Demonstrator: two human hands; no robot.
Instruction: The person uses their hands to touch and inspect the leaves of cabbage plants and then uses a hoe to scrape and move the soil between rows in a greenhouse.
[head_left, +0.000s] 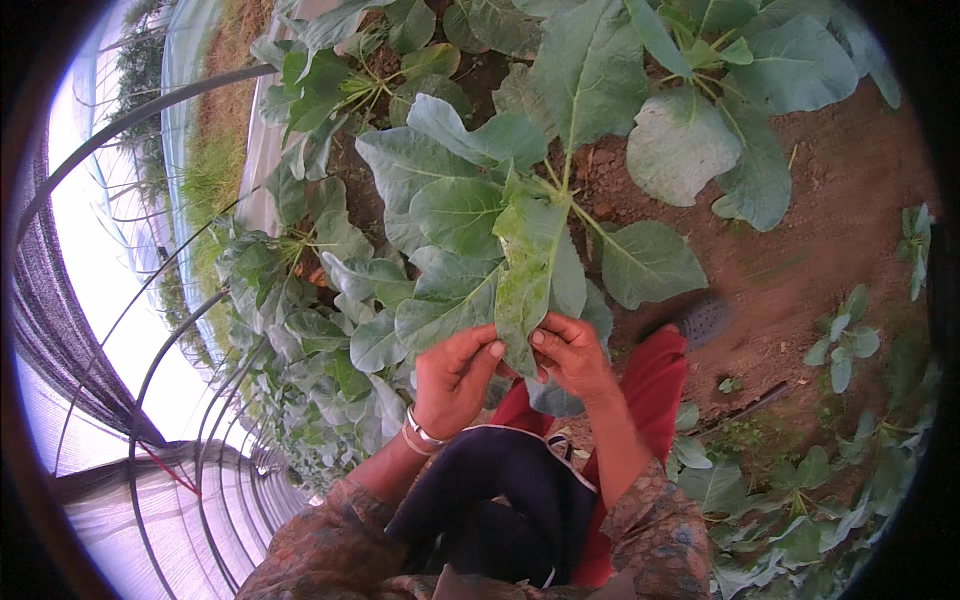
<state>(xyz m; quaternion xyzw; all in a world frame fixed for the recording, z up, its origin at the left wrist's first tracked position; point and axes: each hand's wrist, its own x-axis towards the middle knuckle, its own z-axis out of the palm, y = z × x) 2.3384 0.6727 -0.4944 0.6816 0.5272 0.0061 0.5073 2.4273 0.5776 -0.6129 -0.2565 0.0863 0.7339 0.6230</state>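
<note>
A long, yellow-green mottled leaf (525, 262) of a broad-leaved, cabbage-like plant hangs toward me in the middle of the view. Its lower end lies between my two hands. My left hand (456, 379), with a metal bangle (424, 429) at the wrist, pinches the left edge between thumb and fingers. On the opposite edge, my right hand (571, 356) pinches the leaf the same way. The leaf is still joined to the plant's centre (559, 193). Some of my fingertips are hidden behind it.
Dense rows of similar plants (315, 330) stand to the left. Curved hoops (157, 101) and dark shade netting (60, 315) line the far left. Reddish soil (840, 172) with small seedlings (841, 349) lies to the right, near my shoe (703, 321).
</note>
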